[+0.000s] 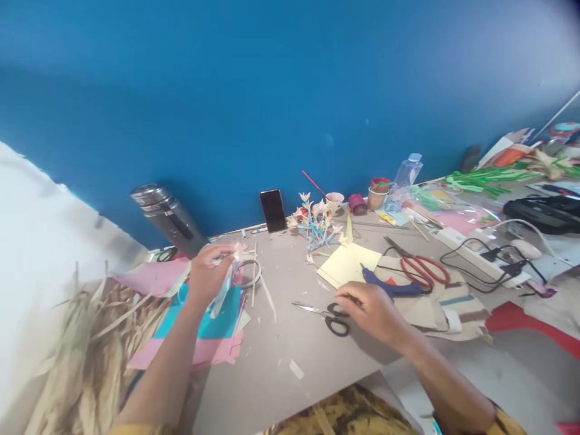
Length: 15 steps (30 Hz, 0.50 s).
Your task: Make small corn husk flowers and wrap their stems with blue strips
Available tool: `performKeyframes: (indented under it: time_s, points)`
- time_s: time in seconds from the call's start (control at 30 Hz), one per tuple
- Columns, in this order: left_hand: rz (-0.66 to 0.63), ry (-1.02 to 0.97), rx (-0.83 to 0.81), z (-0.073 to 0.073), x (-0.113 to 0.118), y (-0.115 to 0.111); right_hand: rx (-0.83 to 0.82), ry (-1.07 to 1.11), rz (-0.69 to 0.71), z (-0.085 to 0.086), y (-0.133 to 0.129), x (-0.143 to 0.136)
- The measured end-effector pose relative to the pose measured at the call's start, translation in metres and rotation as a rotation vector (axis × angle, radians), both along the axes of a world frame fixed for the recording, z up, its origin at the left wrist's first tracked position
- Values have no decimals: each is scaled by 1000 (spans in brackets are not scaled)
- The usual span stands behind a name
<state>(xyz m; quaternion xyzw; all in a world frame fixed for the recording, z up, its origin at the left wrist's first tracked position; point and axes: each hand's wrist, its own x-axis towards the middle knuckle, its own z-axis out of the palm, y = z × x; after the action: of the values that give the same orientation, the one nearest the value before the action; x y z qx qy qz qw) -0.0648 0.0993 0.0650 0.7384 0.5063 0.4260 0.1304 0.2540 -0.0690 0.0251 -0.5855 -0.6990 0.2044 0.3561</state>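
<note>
Left grip (pixel 211 270) is pinching a small pale piece (pixel 236 256) toward the left edge of the tabletop (pixel 272 350), right grip (pixel 370 310) is hovering at black-handled metal scissors (pixel 324 313) nearer front edge, can't tell spread/pressed.

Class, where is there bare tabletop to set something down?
Bare but for scraps: the tabletop between the phone and black-handled scissors, and the front stretch between those scissors and the paper stack. Crowded: the left, with dried husks; the right, with red-handled scissors and power strip.
</note>
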Motion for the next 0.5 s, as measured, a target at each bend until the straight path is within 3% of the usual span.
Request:
performKeyframes:
  time_s: [0.1, 0.17, 0.23, 0.37, 0.5]
  points:
    - [-131, -173, 44, 21, 25, -50, -43, 279, 35, 9, 10, -41]
    - [-284, -219, -57, 29, 42, -81, -126, 518, 84, 13, 14, -66]
    - [-305, -278, -172, 30, 55, -103, -211, 742, 123, 17, 17, -85]
    - [-279, -335, -365, 20, 64, -115, -343, 1066, 120, 18, 18, -95]
    - [-337, -426, -530, 14, 65, -111, -391, 1217, 121, 14, 19, -87]
